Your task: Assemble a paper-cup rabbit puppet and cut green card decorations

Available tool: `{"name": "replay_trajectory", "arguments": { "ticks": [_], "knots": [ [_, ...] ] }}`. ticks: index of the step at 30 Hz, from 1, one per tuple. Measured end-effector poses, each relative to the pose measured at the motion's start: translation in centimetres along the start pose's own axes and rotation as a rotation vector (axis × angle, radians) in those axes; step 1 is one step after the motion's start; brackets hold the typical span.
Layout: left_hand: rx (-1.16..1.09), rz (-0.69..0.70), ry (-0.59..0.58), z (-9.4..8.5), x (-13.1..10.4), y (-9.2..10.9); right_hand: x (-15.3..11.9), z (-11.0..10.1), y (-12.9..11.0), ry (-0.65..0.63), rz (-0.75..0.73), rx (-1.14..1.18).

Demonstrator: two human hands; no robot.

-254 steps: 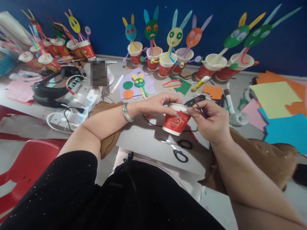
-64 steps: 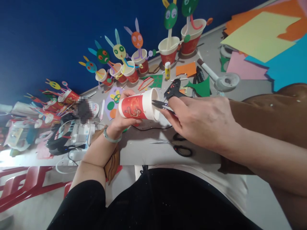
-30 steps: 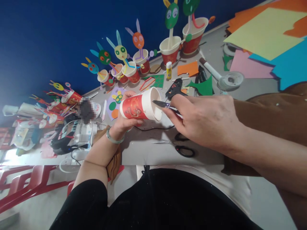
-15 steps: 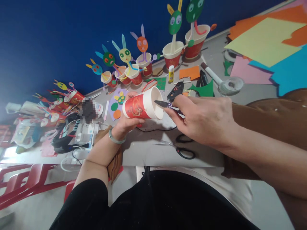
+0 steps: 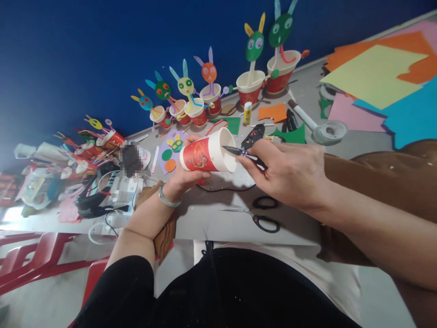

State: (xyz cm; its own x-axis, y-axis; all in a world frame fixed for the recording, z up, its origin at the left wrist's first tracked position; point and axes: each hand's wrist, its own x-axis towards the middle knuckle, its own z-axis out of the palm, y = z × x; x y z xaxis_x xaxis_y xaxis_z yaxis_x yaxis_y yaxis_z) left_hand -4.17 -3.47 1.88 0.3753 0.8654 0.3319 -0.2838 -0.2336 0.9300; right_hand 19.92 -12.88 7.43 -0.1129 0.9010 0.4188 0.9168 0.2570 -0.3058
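Note:
A red and white paper cup [image 5: 198, 155] lies tilted on its side in the air, its mouth turned to the right. My left hand [image 5: 186, 176] is wrapped round its base end, thumb below and fingers mostly hidden behind it. In my right hand [image 5: 287, 171] is a pair of small dark thread snips [image 5: 235, 150], the pointed blades reaching into the mouth of the cup. Whether the tips touch the inner wall I cannot tell. Below the hands, black-handled scissors [image 5: 262, 214] rest on the grey table [image 5: 205, 214].
Several finished cup puppets [image 5: 251, 86] stand along the blue wall. A glue stick [image 5: 247, 113], a black glue gun [image 5: 253, 135] and a tape roll [image 5: 329, 132] lie behind the hands. Coloured paper [image 5: 375, 77] is piled at right, a power strip [image 5: 128, 196] at left.
The whole view has shifted slightly, so things sit a little lower. Both hands keep their hold, and the snips remain at the cup's mouth.

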Motion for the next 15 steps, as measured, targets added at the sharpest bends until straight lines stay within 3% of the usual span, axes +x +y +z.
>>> {"name": "replay_trajectory", "arguments": {
  "ticks": [6,12,15],
  "knots": [
    [-0.064,-0.181,0.003,-0.5,0.2,-0.8,0.6,1.9,1.4,0.386,-0.096,0.346],
    [-0.179,-0.320,-0.010,0.1,0.7,-0.7,1.5,2.7,2.0,0.329,0.087,0.657],
    [-0.192,-0.364,-0.009,0.5,0.6,-1.0,1.6,2.8,2.0,0.298,0.042,0.761]
  ]
}}
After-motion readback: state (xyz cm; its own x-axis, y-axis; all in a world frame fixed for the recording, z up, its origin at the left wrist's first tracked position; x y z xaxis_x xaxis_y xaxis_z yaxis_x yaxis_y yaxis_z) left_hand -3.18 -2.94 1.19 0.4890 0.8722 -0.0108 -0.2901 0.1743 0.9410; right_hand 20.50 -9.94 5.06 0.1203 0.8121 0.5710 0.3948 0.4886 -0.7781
